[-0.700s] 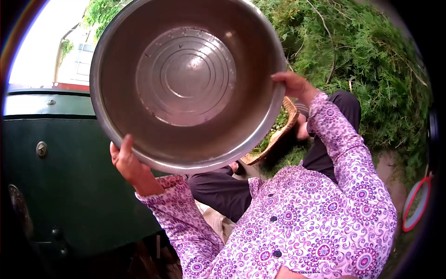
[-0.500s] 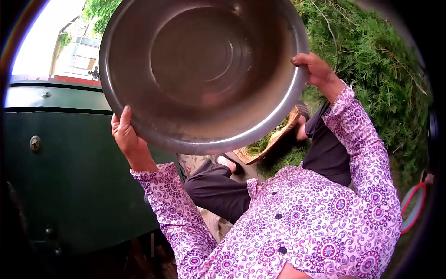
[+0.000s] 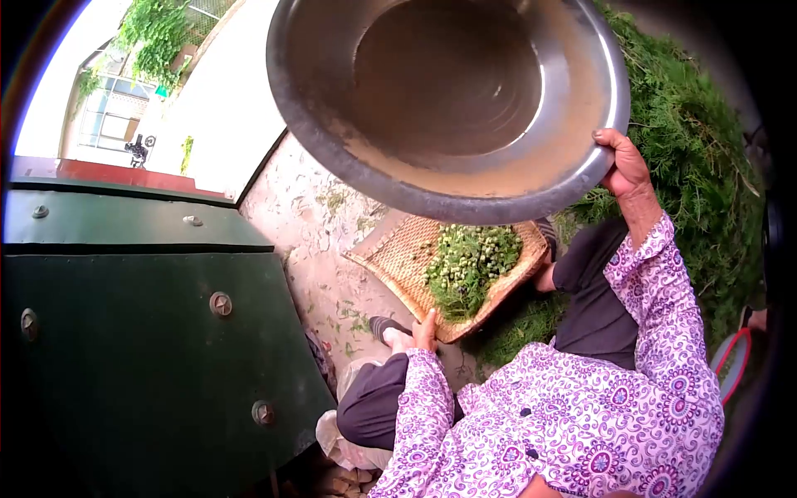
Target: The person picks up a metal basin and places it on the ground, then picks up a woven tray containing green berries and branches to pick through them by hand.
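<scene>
A large metal basin point(image 3: 390, 184) with brown residue on its inner wall is held up, tilted, at the top of the view. My right hand point(image 3: 628, 172) grips its rim on the right side, thumb on the inside edge. Below the basin lies a shallow woven tray point(image 3: 390, 264) bearing a heap of small green cones and sprigs point(image 3: 473, 270). On the tray's near edge my left hand point(image 3: 425, 329) is closed, thumb uppermost. The basin covers the tray's far right part.
A dark green metal panel with round studs point(image 3: 166, 357) stands on the left. Leafy green branches point(image 3: 681, 124) are piled on the right. A pale plastic bag point(image 3: 353, 444) sits by my left knee. A red-rimmed object point(image 3: 732, 365) is at the far right.
My left hand has let go of the basin's rim and moved down to the woven tray's edge. The basin, in my right hand, has shifted right and upward in view, uncovering the tray.
</scene>
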Available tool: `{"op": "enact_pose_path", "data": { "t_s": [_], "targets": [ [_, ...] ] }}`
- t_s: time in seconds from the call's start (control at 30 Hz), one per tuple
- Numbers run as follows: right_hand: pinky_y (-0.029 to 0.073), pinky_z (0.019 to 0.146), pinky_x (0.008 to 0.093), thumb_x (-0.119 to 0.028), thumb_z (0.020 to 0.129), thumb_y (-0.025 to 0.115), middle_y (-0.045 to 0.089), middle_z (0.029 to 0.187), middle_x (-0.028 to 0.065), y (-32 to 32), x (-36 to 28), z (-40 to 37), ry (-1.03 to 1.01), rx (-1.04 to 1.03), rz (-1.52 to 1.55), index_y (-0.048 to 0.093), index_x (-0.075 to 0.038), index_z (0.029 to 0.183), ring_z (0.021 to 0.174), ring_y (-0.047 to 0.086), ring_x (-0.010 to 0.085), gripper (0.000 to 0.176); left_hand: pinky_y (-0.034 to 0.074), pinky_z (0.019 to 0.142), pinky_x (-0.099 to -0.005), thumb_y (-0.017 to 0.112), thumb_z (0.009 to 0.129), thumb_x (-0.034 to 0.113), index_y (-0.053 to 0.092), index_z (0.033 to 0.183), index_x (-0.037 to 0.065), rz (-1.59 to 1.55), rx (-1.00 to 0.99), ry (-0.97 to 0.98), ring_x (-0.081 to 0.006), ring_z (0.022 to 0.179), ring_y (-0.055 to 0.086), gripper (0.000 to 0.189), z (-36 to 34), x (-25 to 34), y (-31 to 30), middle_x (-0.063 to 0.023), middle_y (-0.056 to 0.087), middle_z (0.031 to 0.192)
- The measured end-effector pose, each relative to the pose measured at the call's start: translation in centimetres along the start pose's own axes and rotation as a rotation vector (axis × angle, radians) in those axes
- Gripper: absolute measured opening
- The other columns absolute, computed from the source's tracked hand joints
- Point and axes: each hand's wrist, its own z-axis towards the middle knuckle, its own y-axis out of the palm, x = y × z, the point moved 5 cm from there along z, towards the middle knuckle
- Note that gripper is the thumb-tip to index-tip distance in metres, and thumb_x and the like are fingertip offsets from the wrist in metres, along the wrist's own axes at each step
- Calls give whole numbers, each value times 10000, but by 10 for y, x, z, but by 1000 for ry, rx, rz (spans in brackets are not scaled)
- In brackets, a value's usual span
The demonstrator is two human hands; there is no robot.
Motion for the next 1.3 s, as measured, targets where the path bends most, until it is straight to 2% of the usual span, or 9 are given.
{"op": "enact_pose_path", "data": {
  "t_s": [0.1, 0.3, 0.53, 0.6, 0.67, 0.87, 0.9, 1.07, 1.3],
  "targets": [
    [483, 832, 377, -49, 757, 531, 570, 944, 102, -4, -11, -6, -78, 104, 8, 473, 46, 1038, 853, 577, 219, 303, 456, 764, -322, 685, 718, 80, 487, 1138, 31, -94, -27, 13, -207, 875, 565, 467, 10, -14, 7, -63, 582, 1017],
    [444, 889, 403, -57, 763, 517, 534, 1052, 130, -25, -26, -1, -114, 182, -18, 420, 52, 1110, 953, 541, 251, 376, 489, 705, -377, 531, 637, -112, 477, 1040, -3, -281, -64, -100, -264, 789, 573, 421, -6, -18, 17, -104, 572, 903],
    [442, 872, 437, -48, 751, 511, 538, 1028, 118, -50, -23, 31, -108, 179, 85, 424, 10, 1122, 947, 536, 253, 385, 471, 700, -347, 517, 628, -95, 456, 1093, -6, -219, -87, 0, -257, 775, 556, 477, -63, 20, -1, -95, 564, 917],
    [464, 827, 479, -59, 739, 523, 537, 1026, 123, -54, -23, 37, -105, 188, 105, 427, 2, 1124, 932, 541, 269, 401, 459, 726, -329, 520, 641, -80, 463, 1103, -12, -251, -42, 263, -237, 797, 557, 471, -136, 69, 10, -80, 567, 941],
    [481, 774, 519, -66, 722, 537, 533, 1029, 126, -74, -15, 58, -122, 199, 91, 428, 4, 1125, 920, 547, 282, 423, 461, 754, -339, 515, 658, -70, 461, 1104, -17, -222, -41, 121, -239, 819, 565, 452, -150, 56, -27, -84, 571, 949],
    [524, 675, 457, -28, 678, 591, 570, 862, 123, -59, -49, 48, -277, 372, -134, 522, 67, 937, 751, 596, 266, 284, 475, 769, -353, 501, 693, -32, 465, 1088, -34, -268, 66, 240, -240, 835, 581, 396, -266, 72, -69, -111, 580, 958],
    [528, 669, 451, -25, 671, 597, 573, 852, 130, -158, -12, 158, -215, 359, -42, 524, 76, 939, 742, 600, 267, 296, 477, 770, -352, 497, 693, -25, 462, 1098, -39, -187, 171, 327, -243, 846, 582, 407, -223, 75, -6, -116, 578, 972],
    [501, 696, 357, -3, 596, 610, 591, 841, 153, -256, 98, 283, -87, 523, -248, 550, 118, 879, 762, 598, 254, 314, 479, 795, -359, 491, 687, 11, 442, 1149, -61, -134, 369, 387, -260, 897, 578, 471, -244, 70, 26, -142, 561, 1041],
    [454, 755, 334, -61, 584, 619, 608, 885, 169, -238, 205, 194, 260, 389, -206, 569, 125, 874, 826, 580, 259, 348, 476, 829, -387, 490, 697, 1, 395, 1203, -50, -335, 330, 277, -284, 943, 560, 517, -246, 55, 41, -150, 542, 1077]
  ]
}}
